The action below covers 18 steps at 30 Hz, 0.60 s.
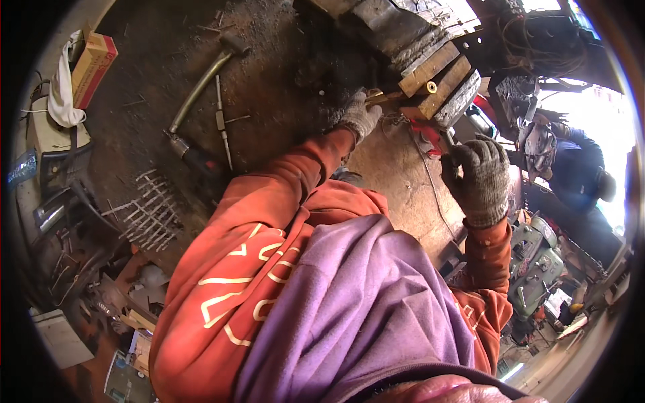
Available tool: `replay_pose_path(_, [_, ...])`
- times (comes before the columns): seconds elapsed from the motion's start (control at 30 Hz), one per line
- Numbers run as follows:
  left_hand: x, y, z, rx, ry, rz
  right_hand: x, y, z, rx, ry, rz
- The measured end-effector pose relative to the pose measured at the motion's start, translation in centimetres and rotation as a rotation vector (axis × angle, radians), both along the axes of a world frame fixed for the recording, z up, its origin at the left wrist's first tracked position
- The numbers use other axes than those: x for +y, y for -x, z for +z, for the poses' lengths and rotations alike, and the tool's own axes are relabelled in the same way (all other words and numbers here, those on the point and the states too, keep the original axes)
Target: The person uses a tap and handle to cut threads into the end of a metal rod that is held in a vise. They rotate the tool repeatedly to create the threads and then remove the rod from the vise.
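Observation:
Both my hands wear grey knit gloves and come out of orange sleeves. My left hand reaches forward to a stack of worn wooden blocks and pinches a small brass-coloured piece at the stack's near edge. A short brass tube end shows between the blocks. My right hand is raised in a fist, closed around a dark handle. A red tool part lies just left of that fist. A purple cloth over my chest hides the space below.
A hammer with a metal handle, thin rods and a power drill lie on the dirty floor at left. Nearby are a wire grid, a cardboard box and a white cloth. A green machine stands at right; another person works there.

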<state>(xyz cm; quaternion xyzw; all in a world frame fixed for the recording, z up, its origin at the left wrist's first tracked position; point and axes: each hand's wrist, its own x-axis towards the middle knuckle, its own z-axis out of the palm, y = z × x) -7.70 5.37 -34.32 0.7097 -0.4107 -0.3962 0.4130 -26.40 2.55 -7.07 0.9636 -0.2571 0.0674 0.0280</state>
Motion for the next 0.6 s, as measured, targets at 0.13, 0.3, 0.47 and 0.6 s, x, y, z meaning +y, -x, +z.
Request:
replay_pose_path(0.13, [-1.3,-0.1,-1.7,-0.041,-0.118,-0.019,1.1,-0.4,2.3,0.004,-0.109,0.029])
replay_pose_path(0.3, [-2.2,-0.6,-6.7,-0.076,0.003,0.062,2.6,-0.9,4.8,-0.091,-0.104,0.163])
replay_pose_path(0.47, [-1.6,0.0,-0.8,-0.022,-0.063,0.079,2.6,-2.8,-0.2,-0.187,-0.377,0.578])
replay_pose_path(0.6, [-0.2,-0.8,1.4,-0.149,0.084,0.075,1.5,-5.2,-2.2,-0.113,-0.647,0.700])
